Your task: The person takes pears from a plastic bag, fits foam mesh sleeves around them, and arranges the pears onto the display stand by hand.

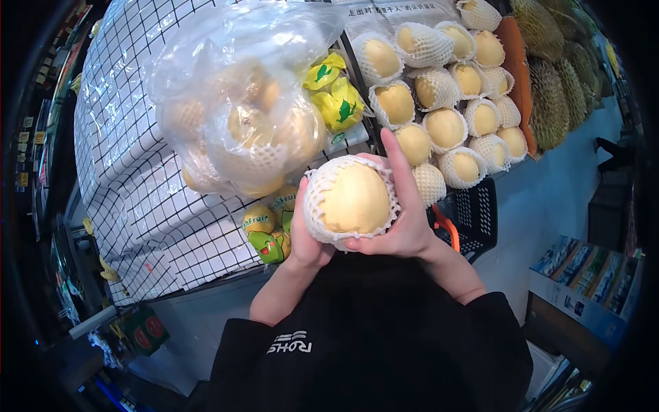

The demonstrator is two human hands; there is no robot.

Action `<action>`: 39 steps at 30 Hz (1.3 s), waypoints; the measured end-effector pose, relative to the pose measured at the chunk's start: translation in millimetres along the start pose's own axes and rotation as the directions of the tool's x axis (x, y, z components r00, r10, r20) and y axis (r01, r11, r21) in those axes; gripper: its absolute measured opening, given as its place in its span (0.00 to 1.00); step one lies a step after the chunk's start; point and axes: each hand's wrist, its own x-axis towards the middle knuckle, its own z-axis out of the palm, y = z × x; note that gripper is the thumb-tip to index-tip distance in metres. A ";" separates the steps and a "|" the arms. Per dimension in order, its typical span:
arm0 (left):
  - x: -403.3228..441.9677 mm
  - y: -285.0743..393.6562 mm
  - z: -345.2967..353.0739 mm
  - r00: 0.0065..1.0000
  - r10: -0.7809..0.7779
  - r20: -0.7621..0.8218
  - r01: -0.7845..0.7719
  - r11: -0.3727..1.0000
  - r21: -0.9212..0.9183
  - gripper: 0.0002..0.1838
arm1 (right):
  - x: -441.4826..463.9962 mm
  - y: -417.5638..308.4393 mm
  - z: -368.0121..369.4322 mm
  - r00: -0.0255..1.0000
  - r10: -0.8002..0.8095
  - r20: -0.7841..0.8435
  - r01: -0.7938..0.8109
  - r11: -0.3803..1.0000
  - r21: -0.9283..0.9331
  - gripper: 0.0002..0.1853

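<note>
Between both palms I hold a pale yellow melon (pixel 355 199) wrapped in a white foam net, close in front of my chest. My left hand (pixel 310 233) presses against its left side, with most of the fingers hidden behind the fruit. Around the right side curves my right hand (pixel 410 223), its thumb across the lower front and its index finger stretched upward. Just beyond my left hand lies a clear plastic bag (pixel 240 130) with several foam-netted melons inside. Beside that hand are small bagged fruits (pixel 264 223) with printed green and yellow packaging.
Several netted melons (pixel 444 128) stand in rows at the upper right, next to an orange-brown board (pixel 518 86). Durians (pixel 549 103) lie farther right. A black basket (pixel 473 216) with an orange handle is below the rows. Grid-patterned cloth (pixel 130 185) covers the left surface.
</note>
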 end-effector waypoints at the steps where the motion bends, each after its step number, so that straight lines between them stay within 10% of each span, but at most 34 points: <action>1: -1.1 -0.5 2.9 0.995 0.031 -0.094 -0.014 0.984 0.176 0.31 | -0.8 -1.8 1.1 1.000 0.000 -0.007 0.000 1.000 -0.004 0.71; 10: -1.9 -3.7 -19.0 0.972 0.220 0.076 -0.206 0.659 0.724 0.26 | -16.4 -2.2 -5.6 0.903 0.408 -0.135 -0.256 0.762 0.595 0.53; 14: 8.5 -2.9 -13.8 0.933 0.137 0.333 -0.328 0.707 0.627 0.43 | -25.8 -6.3 -6.9 0.894 0.353 -0.275 -0.224 0.885 0.408 0.57; 18: 16.3 -7.3 2.1 0.968 -0.055 0.245 -0.139 0.694 0.706 0.55 | -33.0 -0.8 -14.4 0.902 0.308 -0.301 -0.245 0.942 0.230 0.65; 39: 97.9 -55.0 69.0 0.958 0.246 0.146 -0.281 0.716 0.639 0.56 | 29.8 0.5 -162.6 0.935 0.323 0.148 -0.350 0.910 0.221 0.64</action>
